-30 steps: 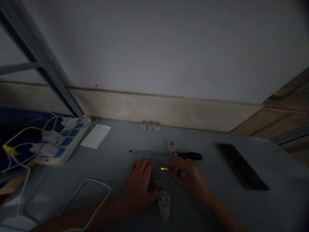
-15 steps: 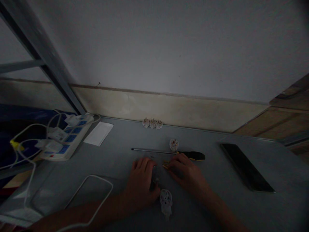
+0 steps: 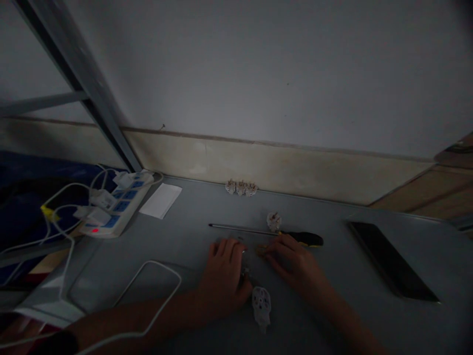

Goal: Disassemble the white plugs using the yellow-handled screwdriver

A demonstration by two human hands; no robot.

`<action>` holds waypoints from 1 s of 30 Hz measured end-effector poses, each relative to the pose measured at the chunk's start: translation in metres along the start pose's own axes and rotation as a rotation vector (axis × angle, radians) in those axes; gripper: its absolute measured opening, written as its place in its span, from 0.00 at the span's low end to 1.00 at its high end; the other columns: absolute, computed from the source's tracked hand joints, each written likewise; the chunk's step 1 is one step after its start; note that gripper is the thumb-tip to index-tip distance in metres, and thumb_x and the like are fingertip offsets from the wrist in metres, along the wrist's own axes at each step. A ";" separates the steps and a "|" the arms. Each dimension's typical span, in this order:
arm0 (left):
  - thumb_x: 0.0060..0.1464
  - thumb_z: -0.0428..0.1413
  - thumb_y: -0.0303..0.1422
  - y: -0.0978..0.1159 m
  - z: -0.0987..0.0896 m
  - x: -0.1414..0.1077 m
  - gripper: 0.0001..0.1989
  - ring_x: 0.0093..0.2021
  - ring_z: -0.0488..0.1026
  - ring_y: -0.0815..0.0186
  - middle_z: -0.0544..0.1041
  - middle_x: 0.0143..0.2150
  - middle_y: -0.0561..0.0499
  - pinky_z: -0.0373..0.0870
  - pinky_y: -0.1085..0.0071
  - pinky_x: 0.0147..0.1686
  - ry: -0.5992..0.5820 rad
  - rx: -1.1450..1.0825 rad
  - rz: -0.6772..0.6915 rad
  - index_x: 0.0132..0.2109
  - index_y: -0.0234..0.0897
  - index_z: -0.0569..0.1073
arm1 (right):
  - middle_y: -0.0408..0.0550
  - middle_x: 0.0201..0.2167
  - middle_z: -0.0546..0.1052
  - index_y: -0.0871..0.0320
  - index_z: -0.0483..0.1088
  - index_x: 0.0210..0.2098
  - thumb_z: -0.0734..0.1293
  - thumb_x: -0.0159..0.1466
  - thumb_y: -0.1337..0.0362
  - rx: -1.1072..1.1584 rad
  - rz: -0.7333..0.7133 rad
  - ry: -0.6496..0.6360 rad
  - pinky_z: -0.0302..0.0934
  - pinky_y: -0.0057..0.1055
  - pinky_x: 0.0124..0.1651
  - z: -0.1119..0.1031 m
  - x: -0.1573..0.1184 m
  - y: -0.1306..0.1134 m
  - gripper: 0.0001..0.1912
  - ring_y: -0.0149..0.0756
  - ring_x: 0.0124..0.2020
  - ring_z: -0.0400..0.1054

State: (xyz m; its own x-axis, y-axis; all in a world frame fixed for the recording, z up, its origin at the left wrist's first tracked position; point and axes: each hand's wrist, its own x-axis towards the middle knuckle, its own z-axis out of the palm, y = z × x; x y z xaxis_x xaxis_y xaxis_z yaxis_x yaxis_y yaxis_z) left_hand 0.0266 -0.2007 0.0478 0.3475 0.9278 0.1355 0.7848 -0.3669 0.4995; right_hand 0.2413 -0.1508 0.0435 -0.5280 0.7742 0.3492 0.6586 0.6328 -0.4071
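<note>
My left hand rests on the grey tabletop with its fingers curled. Small metal bits show beside its thumb and fingertips; what lies inside the grip is hidden. Between the fingertips of my right hand is a small brass-coloured metal piece. A white plastic plug shell lies just below my left thumb. Beyond my right hand lies a long screwdriver with a black and yellow handle, its shaft pointing left. One white plug part with metal pins stands behind the shaft.
Three similar plug parts stand in a row against the wall. A white power strip with plugged-in chargers is at left, beside a folded white paper. A white cable loops over my left forearm. A dark phone lies at right.
The whole view has shifted, so things on the table appear slightly further right. The brass piece has turned a little in my right fingertips. My left hand stays almost in place.
</note>
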 end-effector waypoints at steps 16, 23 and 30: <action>0.42 0.51 0.26 -0.003 -0.001 0.001 0.23 0.49 0.67 0.52 0.71 0.48 0.42 0.60 0.55 0.48 0.110 -0.179 0.058 0.49 0.38 0.64 | 0.50 0.37 0.74 0.57 0.72 0.39 0.61 0.68 0.64 -0.006 0.047 0.045 0.68 0.33 0.41 -0.003 -0.004 0.005 0.09 0.37 0.39 0.71; 0.37 0.51 0.28 -0.001 -0.002 -0.007 0.20 0.32 0.70 0.59 0.72 0.32 0.51 0.59 0.61 0.38 0.035 -0.224 0.206 0.43 0.39 0.66 | 0.47 0.34 0.75 0.57 0.72 0.38 0.63 0.67 0.66 0.008 0.096 0.001 0.64 0.27 0.34 -0.006 -0.002 0.005 0.06 0.32 0.33 0.71; 0.41 0.50 0.26 0.002 0.004 -0.014 0.13 0.24 0.68 0.64 0.69 0.23 0.56 0.59 0.66 0.32 0.088 -0.269 0.209 0.38 0.40 0.64 | 0.45 0.31 0.75 0.57 0.73 0.37 0.66 0.64 0.67 -0.016 0.113 -0.061 0.61 0.27 0.31 -0.004 -0.003 0.005 0.04 0.31 0.28 0.69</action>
State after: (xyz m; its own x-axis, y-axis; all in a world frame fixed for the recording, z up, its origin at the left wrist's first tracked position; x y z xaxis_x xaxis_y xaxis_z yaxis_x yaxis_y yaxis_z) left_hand 0.0251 -0.2143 0.0437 0.4319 0.8409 0.3262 0.5338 -0.5298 0.6590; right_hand 0.2478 -0.1498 0.0436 -0.4813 0.8401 0.2501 0.7239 0.5419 -0.4270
